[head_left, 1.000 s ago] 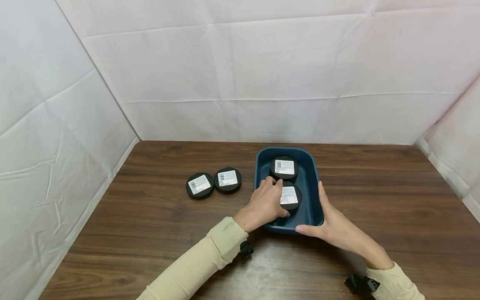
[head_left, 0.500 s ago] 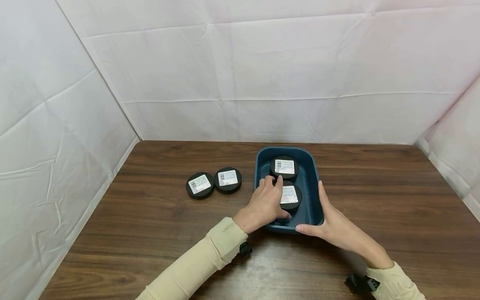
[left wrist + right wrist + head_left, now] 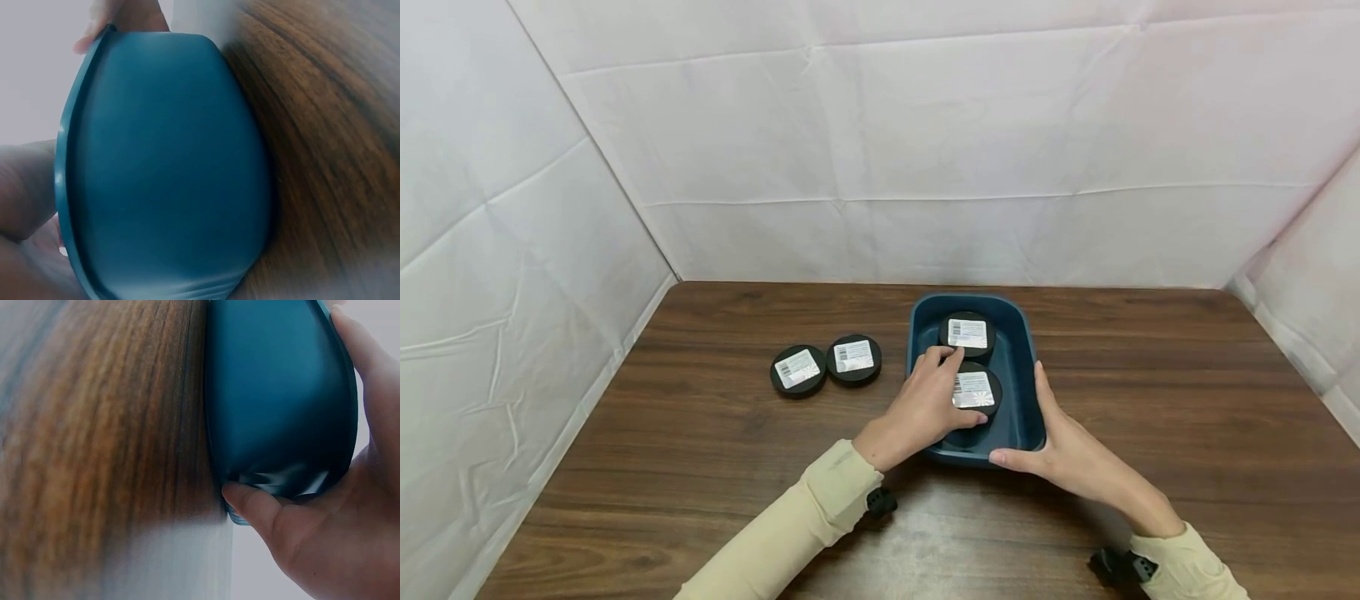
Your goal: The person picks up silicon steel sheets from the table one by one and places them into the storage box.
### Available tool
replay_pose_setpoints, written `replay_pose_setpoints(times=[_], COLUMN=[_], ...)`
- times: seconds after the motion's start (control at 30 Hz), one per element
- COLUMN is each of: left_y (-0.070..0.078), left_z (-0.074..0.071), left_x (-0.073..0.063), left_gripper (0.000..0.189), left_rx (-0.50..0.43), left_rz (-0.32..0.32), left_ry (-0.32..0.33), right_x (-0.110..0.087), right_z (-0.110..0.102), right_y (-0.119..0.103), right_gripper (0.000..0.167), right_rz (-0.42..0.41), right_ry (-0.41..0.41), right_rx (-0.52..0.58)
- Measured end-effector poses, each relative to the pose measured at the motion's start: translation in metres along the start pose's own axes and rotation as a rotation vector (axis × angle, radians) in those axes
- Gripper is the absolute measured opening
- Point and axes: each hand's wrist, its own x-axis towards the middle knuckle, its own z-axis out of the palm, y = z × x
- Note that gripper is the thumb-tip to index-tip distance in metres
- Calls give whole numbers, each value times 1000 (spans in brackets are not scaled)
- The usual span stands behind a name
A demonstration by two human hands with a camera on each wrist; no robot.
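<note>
Left hand has shifted slightly vs the earlier frames: thumb up from lower in the blue tray to the near edge of the near disc, wrist back a bit to the left. Right hand and tray unchanged. Closest in: beige sleeves, each with a small black device under the wrist. Right hand next, holding the tray's near right corner: thumb at the near rim, fingers along the outside of the right wall. Left hand reaches over the tray's left side, thumb by the near disc's front edge, index fingertip toward the gap behind it; other fingertips hidden, so can't tell if it's gripping or has let go. Left wrist view is mostly outer tray wall, no help there. Near disc lies flat in the tray, black, white label up. Left outer disc and right outer disc lie on the wood table left of the tray, same type, labels up, touching or nearly. Far disc sits in the tray behind the near disc, label up. White cloth behind the table, with more cloth at both sides.
</note>
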Motion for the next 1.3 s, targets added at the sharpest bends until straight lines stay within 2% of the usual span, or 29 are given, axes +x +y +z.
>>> replay_pose_setpoints(times=[0.13, 0.33, 0.63, 1.0, 1.3], left_y=[-3, -11, -24, -28, -33], left_z=[-2, -1, -5, -3, -8], left_x=[-4, -8, -19, -35, -45], left_gripper=[83, 71, 71, 80, 86], left_rx=[-38, -92, -214, -226, -232], left_rz=[36, 52, 134, 175, 166], left_ry=[46, 97, 156, 193, 231], right_x=[0, -1, 0, 0, -1], right_z=[0, 0, 1, 1, 0], right_y=[0, 0, 1, 1, 0], right_gripper=[129, 129, 128, 129, 130], right_rz=[3, -1, -24, -11, -6], right_ry=[-3, 0, 1, 4, 2], right_rx=[1, -2, 5, 15, 18])
